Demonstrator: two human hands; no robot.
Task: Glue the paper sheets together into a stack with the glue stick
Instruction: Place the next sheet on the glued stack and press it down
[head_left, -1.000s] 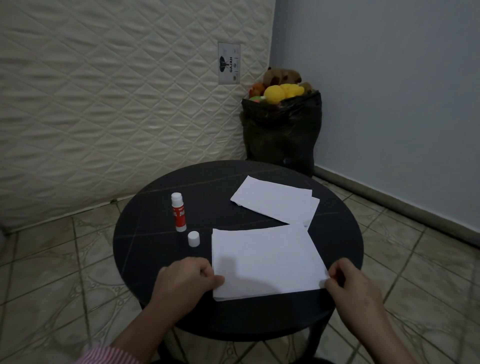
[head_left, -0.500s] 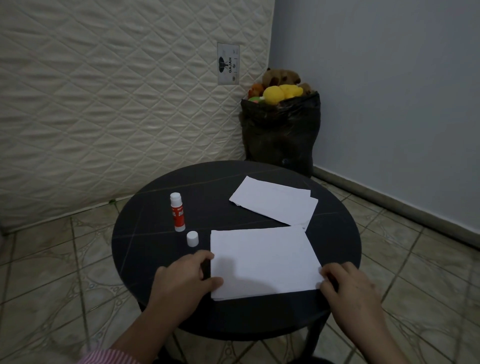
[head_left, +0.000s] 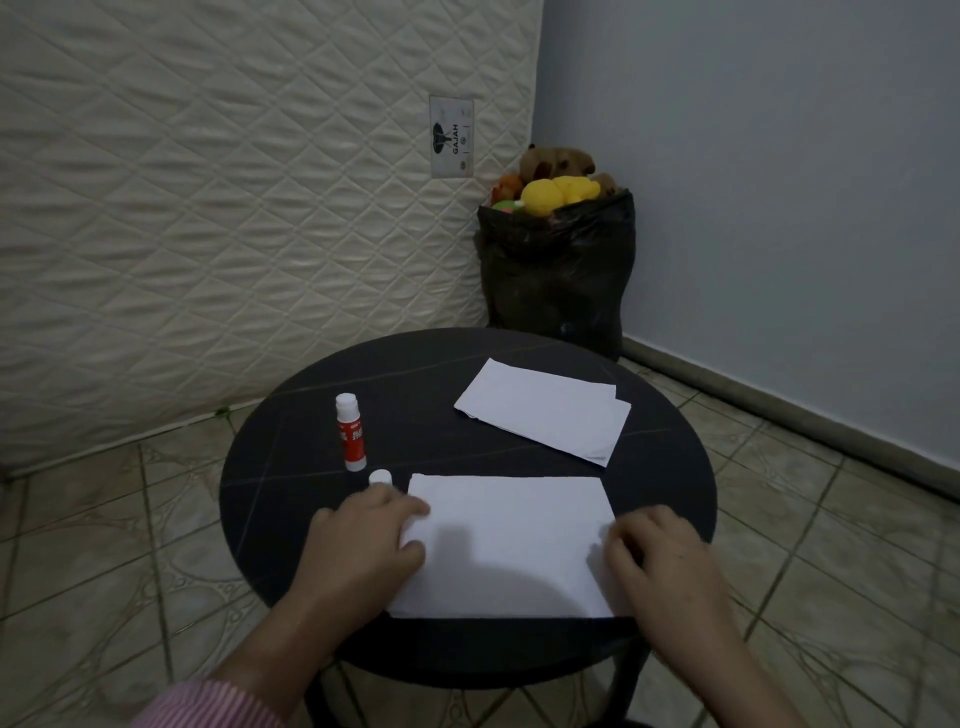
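Note:
On the round black table (head_left: 270, 499) a white paper sheet (head_left: 511, 540) lies at the near edge. My left hand (head_left: 363, 545) rests on its left edge, fingers and thumb closed on the paper. Over the sheet's right edge my right hand (head_left: 660, 561) sits with curled fingers. Further back on the right lie two or three more white sheets (head_left: 545, 410), loosely overlapped. The red and white glue stick (head_left: 351, 436) stands upright and uncapped at the left. Its white cap (head_left: 380, 477) stands just behind my left fingers.
A quilted mattress (head_left: 208, 208) leans against the wall behind the table. A black bag (head_left: 558, 280) filled with plush toys stands in the corner. The floor around the table is tiled (head_left: 104, 545). A grey wall (head_left: 779, 182) rises on the right.
Both hands have slid forward from the sheet's near corners up along its side edges. The glue stick, cap and far sheets have stayed put.

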